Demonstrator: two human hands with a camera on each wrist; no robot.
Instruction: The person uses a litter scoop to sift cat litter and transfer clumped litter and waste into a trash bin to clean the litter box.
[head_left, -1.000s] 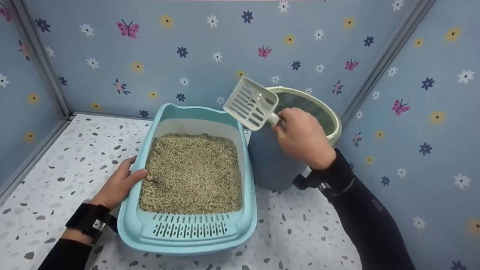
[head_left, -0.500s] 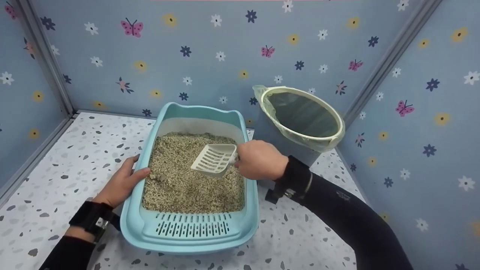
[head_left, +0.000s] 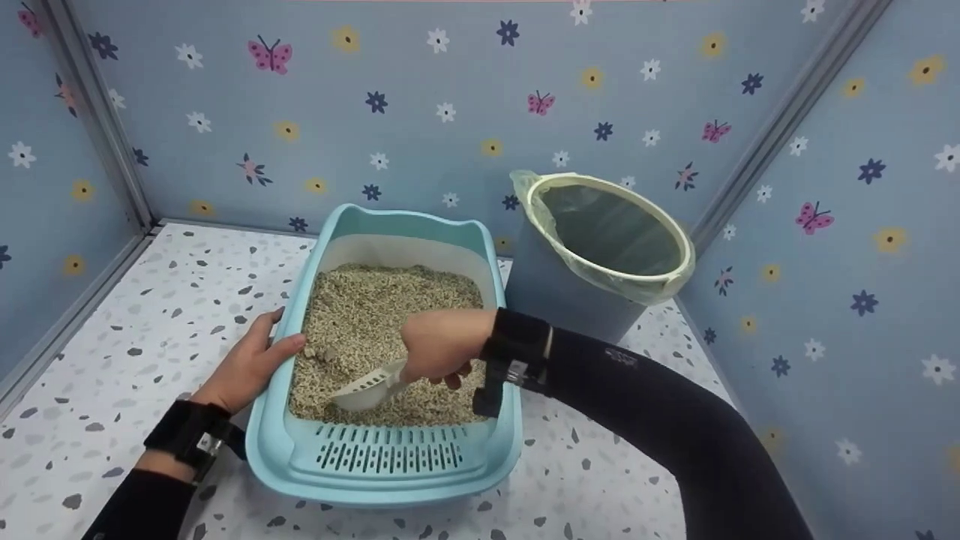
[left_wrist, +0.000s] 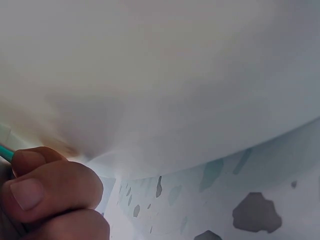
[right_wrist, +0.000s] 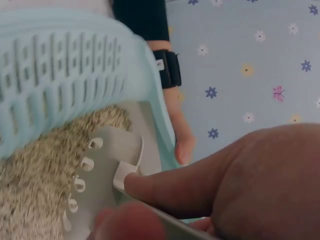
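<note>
1 litter tray, light blue, sits nearest on speckled floor; slotted grille at its near end, pale pellet litter filling the rest. 2 hands in view, both w/ black wrist straps + dark sleeves. left hand rests on tray's left rim, thumb hooked over the edge into the tray, fingers along the outer wall; left wrist view shows only curled fingertips against the pale wall, too close for more. right hand is over the litter, fingers curled round the handle of 1 white slotted scoop; scoop head is tipped down, its edge in the litter near the grille end. right wrist view: scoop slots visible, litter under it. 1 small darker clump lies in litter just beside left thumb. farther back right, 1 grey-blue bin w/ pale liner bag, touching or just beside tray's far right corner. behind: 3 blue wall panels w/ flowers + butterflies.
</note>
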